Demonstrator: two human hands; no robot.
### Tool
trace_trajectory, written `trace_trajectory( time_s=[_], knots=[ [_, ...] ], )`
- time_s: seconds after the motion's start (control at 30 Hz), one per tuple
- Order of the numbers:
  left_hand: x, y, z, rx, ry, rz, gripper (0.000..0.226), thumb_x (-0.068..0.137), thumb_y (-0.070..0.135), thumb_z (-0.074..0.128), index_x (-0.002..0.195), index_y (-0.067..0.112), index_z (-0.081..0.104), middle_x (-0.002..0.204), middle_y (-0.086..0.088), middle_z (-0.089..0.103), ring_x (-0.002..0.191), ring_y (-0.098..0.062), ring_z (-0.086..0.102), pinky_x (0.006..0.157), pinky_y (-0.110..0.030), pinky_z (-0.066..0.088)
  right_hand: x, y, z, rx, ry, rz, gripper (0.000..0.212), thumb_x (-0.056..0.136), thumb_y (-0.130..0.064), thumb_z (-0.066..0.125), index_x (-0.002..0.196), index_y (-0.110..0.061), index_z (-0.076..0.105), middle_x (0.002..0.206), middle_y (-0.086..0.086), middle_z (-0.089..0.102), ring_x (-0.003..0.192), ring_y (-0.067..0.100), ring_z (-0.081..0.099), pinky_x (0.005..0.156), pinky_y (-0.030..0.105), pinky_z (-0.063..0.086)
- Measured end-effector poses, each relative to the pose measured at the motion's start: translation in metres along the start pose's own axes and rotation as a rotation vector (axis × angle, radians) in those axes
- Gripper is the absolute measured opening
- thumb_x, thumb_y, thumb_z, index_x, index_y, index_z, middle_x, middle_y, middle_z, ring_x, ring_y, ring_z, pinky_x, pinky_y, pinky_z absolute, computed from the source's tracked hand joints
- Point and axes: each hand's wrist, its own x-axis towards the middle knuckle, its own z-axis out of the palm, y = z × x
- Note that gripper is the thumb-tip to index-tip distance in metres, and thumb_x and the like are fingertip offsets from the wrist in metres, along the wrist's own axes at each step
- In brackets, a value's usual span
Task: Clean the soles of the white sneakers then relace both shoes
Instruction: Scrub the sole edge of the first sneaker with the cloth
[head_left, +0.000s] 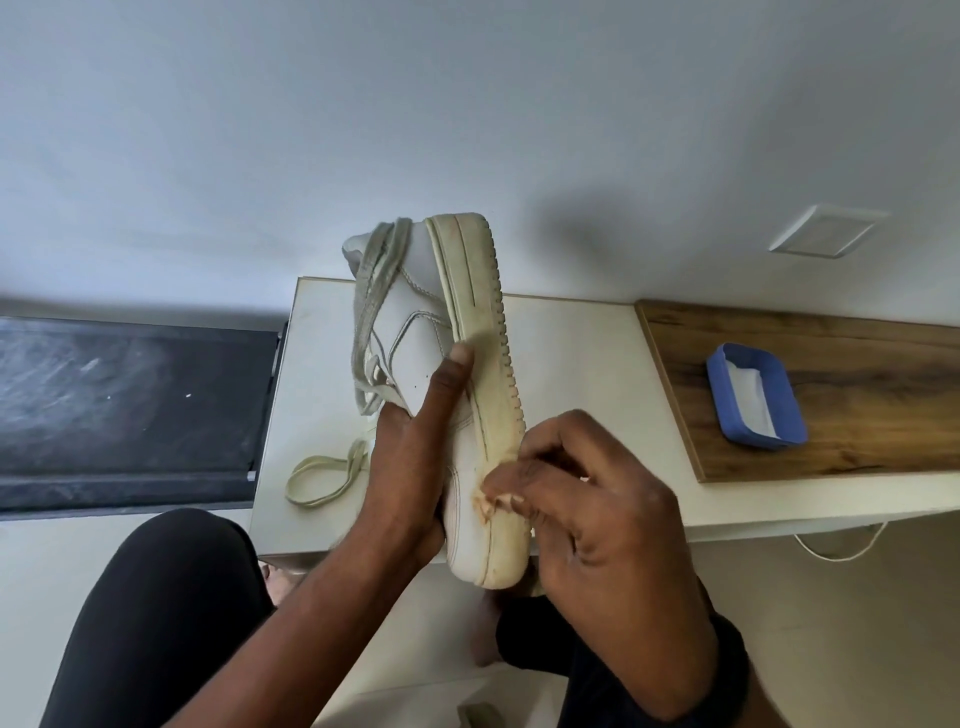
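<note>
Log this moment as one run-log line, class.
left hand: holds sneaker | right hand: rubs sole edge | loose lace: on table

The sneaker (415, 332) is showing smooth, matt white leather with raised stitching, while its rubber sole (485, 374) is looking yellowed, scuffed and ridged along the right edge. Its lace (371, 291) is looking like flat woven cloth, greyed and fuzzy; a second lace (324, 480) is lying cream and matt. The bench (582, 364) is appearing smooth, matt off-white. To the right, a board (857, 395) is showing grained brown wood, and the blue tray (756, 395) is looking like plastic lined with white paper.
</note>
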Motion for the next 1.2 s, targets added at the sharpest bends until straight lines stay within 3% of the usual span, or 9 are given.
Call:
trace_trajectory(
  time_s=[0.1,0.23,0.43,0.6,0.7,0.8,0.9,1.07,1.2],
  knots=[
    [-0.002,0.001,0.001,0.022,0.022,-0.036,0.045,0.096,0.043,0.069,0.119,0.005,0.071,0.092,-0.014,0.075,0.087,-0.033,0.074,0.075,-0.043,0.059,-0.002,0.004,-0.002,0.001,-0.066,-0.041,0.016,0.086,-0.004,0.070,0.093,-0.017,0.077,0.097,-0.002,0.060,0.087,0.014,0.064,0.075,0.027,0.059],
    [-0.006,-0.003,0.005,-0.007,0.028,-0.069,0.046,0.097,0.043,0.069,0.124,0.006,0.072,0.112,-0.025,0.075,0.106,-0.045,0.073,0.091,-0.058,0.060,0.007,0.014,-0.006,0.051,0.025,0.026,0.011,0.088,-0.006,0.071,0.088,-0.014,0.079,0.093,-0.003,0.062,0.085,0.010,0.066,0.079,0.021,0.058],
    [-0.010,-0.005,0.008,-0.005,-0.018,-0.085,0.050,0.098,0.046,0.064,0.130,0.008,0.069,0.118,-0.022,0.075,0.107,-0.038,0.074,0.080,-0.042,0.060,0.022,0.022,-0.007,0.046,0.169,0.143,0.018,0.078,0.000,0.082,0.091,-0.013,0.080,0.090,-0.004,0.067,0.084,0.002,0.065,0.080,0.006,0.050],
    [-0.008,-0.003,0.005,-0.046,-0.062,-0.093,0.059,0.090,0.049,0.068,0.129,0.005,0.069,0.117,-0.029,0.071,0.100,-0.040,0.071,0.082,-0.047,0.058,0.015,0.016,-0.009,0.045,0.138,0.090,0.016,0.079,0.000,0.081,0.090,-0.011,0.080,0.091,-0.002,0.066,0.085,0.005,0.067,0.078,0.013,0.056],
    [-0.007,-0.001,0.003,-0.052,-0.075,-0.098,0.058,0.089,0.050,0.071,0.129,0.007,0.069,0.119,-0.033,0.069,0.104,-0.046,0.070,0.089,-0.056,0.060,0.007,0.011,-0.011,0.044,-0.008,0.006,0.010,0.085,-0.005,0.075,0.090,-0.012,0.078,0.094,-0.002,0.064,0.088,0.012,0.067,0.080,0.025,0.061],
    [-0.006,0.001,0.003,-0.019,-0.053,-0.072,0.058,0.088,0.051,0.072,0.131,0.012,0.068,0.115,-0.025,0.073,0.107,-0.045,0.072,0.087,-0.053,0.060,-0.001,0.009,-0.010,0.034,-0.113,-0.039,0.009,0.089,-0.015,0.068,0.092,-0.015,0.077,0.098,-0.004,0.062,0.092,0.013,0.067,0.082,0.029,0.061],
    [-0.006,0.001,0.002,-0.025,-0.056,-0.080,0.054,0.091,0.048,0.071,0.130,0.011,0.069,0.117,-0.025,0.074,0.108,-0.045,0.073,0.087,-0.052,0.060,0.004,0.015,-0.008,0.070,-0.041,-0.008,0.013,0.084,-0.002,0.076,0.089,-0.014,0.078,0.094,-0.004,0.062,0.089,0.009,0.066,0.083,0.019,0.058],
    [-0.007,0.000,0.002,0.011,-0.101,-0.129,0.060,0.088,0.054,0.069,0.130,0.012,0.070,0.118,-0.025,0.074,0.106,-0.042,0.073,0.084,-0.047,0.058,0.026,0.025,-0.008,0.116,0.135,0.076,0.013,0.080,0.000,0.078,0.088,-0.010,0.079,0.090,-0.002,0.066,0.089,0.003,0.066,0.082,0.010,0.053],
    [-0.006,-0.001,0.001,0.000,-0.115,-0.163,0.062,0.086,0.059,0.070,0.130,0.014,0.071,0.121,-0.025,0.073,0.110,-0.045,0.071,0.089,-0.052,0.057,0.033,0.025,-0.006,0.127,0.174,0.092,0.013,0.080,0.000,0.078,0.089,-0.010,0.080,0.090,-0.002,0.067,0.088,0.005,0.067,0.080,0.013,0.055]
  ],
)
